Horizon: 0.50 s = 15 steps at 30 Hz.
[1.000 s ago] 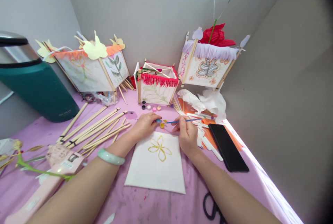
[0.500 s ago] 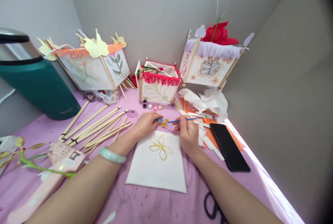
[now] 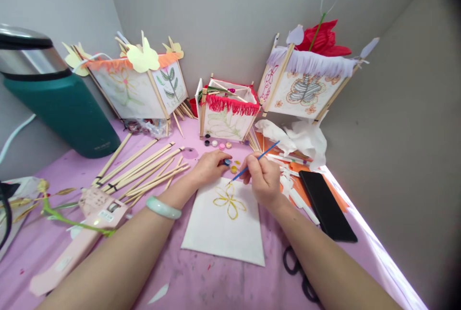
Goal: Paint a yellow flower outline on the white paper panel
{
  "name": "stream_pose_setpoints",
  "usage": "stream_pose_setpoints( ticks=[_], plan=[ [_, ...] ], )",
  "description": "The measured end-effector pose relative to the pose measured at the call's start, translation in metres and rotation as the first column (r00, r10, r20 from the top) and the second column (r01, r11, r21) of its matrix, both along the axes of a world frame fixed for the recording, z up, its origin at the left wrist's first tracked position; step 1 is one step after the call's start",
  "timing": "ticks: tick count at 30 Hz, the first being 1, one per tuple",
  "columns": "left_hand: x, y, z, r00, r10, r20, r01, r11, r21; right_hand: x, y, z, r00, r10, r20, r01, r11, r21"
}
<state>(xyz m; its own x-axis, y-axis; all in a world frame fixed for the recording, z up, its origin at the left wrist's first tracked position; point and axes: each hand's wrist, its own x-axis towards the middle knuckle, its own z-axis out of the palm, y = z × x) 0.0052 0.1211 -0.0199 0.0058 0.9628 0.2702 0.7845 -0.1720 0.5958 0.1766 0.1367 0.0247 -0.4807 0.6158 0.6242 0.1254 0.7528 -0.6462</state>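
My right hand grips a thin blue paintbrush, its tip at the top of a yellow flower outline on a white sheet. The sheet lies flat on the purple cloth. At the sheet's upper left edge, my left hand has its fingers closed at a small blue paint pot; part of the pot is hidden. Just beside it, between my hands, stands an open yellow paint pot. A pale green bangle circles my left wrist.
Three decorated paper lanterns stand along the wall. Several small paint pots sit before the middle one. Wooden sticks, a pink glue gun and a green bottle lie or stand left; a black phone and scissors are right.
My right hand has tilted the brush upright and brought its tip from the yellow pot down to the sheet. My left hand stays at the blue pot. The whole view has shifted slightly.
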Motion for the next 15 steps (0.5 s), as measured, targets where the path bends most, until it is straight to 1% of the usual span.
stream_pose_setpoints(
  ticks=[3, 5, 10, 15],
  plan=[
    [0.0, 0.001, -0.001, 0.998, 0.03, 0.053, -0.029, 0.999, -0.03, 0.002, 0.0, -0.013, 0.999, -0.01, 0.031, 0.009, 1.0, 0.03],
    [-0.001, 0.001, -0.002, 0.998, 0.022, 0.058, -0.02, 0.999, -0.031, 0.003, 0.001, -0.016, 0.999, -0.015, 0.038, 0.012, 0.997, 0.074],
    [-0.003, 0.001, -0.003, 0.997, -0.022, 0.073, 0.023, 1.0, -0.007, 0.003, 0.0, -0.017, 0.994, 0.041, 0.104, -0.06, 0.981, 0.187],
    [-0.004, 0.001, -0.004, 0.995, -0.043, 0.091, 0.044, 0.999, -0.003, 0.002, -0.002, -0.017, 0.993, 0.036, 0.114, -0.062, 0.97, 0.237]
  ],
)
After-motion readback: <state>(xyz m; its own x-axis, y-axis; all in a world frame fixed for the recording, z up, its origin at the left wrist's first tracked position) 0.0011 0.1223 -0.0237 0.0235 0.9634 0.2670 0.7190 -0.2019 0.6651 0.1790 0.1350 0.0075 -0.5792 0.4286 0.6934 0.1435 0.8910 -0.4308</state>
